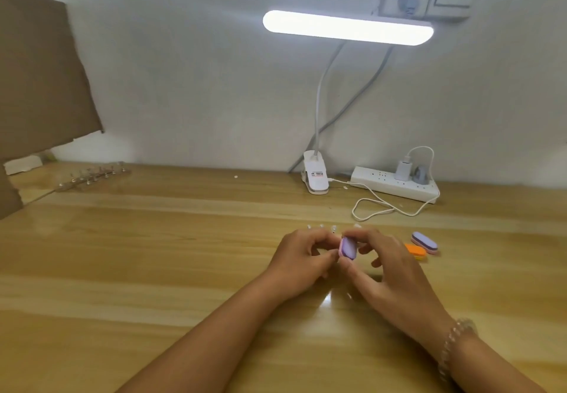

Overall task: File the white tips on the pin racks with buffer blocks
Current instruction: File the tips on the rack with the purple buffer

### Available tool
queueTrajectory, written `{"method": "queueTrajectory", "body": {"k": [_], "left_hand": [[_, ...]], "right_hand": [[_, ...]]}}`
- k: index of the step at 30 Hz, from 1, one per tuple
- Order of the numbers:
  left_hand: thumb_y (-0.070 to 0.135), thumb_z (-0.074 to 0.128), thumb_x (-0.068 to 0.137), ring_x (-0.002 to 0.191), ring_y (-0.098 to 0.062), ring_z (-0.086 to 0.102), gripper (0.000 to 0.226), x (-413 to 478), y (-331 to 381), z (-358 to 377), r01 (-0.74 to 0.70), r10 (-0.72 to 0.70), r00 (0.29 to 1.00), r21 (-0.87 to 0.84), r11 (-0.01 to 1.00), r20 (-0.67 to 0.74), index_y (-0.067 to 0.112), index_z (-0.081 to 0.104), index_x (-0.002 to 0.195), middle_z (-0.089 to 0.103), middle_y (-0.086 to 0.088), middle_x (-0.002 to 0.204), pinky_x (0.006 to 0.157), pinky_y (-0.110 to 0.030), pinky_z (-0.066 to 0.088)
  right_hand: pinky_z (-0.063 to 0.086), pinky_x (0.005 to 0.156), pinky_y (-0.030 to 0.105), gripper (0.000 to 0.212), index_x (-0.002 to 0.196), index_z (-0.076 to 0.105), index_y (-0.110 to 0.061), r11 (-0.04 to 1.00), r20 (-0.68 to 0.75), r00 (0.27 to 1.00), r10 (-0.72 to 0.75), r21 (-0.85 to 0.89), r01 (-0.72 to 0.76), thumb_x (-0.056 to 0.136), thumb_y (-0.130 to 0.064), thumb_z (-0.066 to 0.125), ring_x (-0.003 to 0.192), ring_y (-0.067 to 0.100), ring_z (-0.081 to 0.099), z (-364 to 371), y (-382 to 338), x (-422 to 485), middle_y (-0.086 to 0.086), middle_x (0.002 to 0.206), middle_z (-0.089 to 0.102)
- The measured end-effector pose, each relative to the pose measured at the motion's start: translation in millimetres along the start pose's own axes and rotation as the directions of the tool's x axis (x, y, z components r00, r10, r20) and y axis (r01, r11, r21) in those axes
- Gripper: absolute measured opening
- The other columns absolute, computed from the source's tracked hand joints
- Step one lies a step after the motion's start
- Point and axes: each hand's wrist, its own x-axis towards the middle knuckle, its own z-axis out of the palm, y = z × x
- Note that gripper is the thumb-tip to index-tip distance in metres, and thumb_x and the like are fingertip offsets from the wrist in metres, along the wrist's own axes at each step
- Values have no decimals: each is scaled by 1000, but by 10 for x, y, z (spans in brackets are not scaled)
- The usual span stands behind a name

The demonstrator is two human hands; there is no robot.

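My right hand (388,265) pinches a small purple and pink buffer block (440,250) upright between thumb and fingers at the middle of the wooden table (153,270). My left hand (299,257) is curled right beside it, fingertips pinching something I cannot make out. Just beyond my hands a row of white tips (321,227) pokes up, partly hidden behind my fingers. Another pin rack (92,176) with several tips lies at the far left of the table.
A purple buffer block (425,241) and an orange one (415,251) lie right of my hands. A clip lamp (316,178) and a white power strip (395,184) with a looping cable stand by the wall. Brown cardboard (40,79) leans at the left.
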Motion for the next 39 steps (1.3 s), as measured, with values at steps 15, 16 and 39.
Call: {"method": "queueTrajectory", "body": {"k": [15,16,39], "left_hand": [[12,58,94,58,-14,60,33,17,-35,2,-21,19,999,41,999,50,43,68,88,70,15,81,70,-39,54],[11,58,95,58,-14,60,34,14,-34,2,-19,17,998,36,999,54,43,68,88,70,14,82,70,-39,54],[16,57,96,56,-7,59,31,27,1,-1,-16,1,997,196,980,76,42,64,81,65,16,73,78,-42,54]], "right_hand": [[50,78,30,23,98,55,-29,998,-42,997,-60,-22,59,83,-29,73,99,1,56,18,50,10,-27,99,58],[49,77,27,24,99,56,-30,994,-26,995,-99,-37,98,83,-29,74,98,0,55,26,41,-9,-29,99,58],[50,79,34,19,92,54,-28,1000,-48,999,20,-12,-20,85,-31,72,98,2,55,31,104,61,-27,96,59]]}}
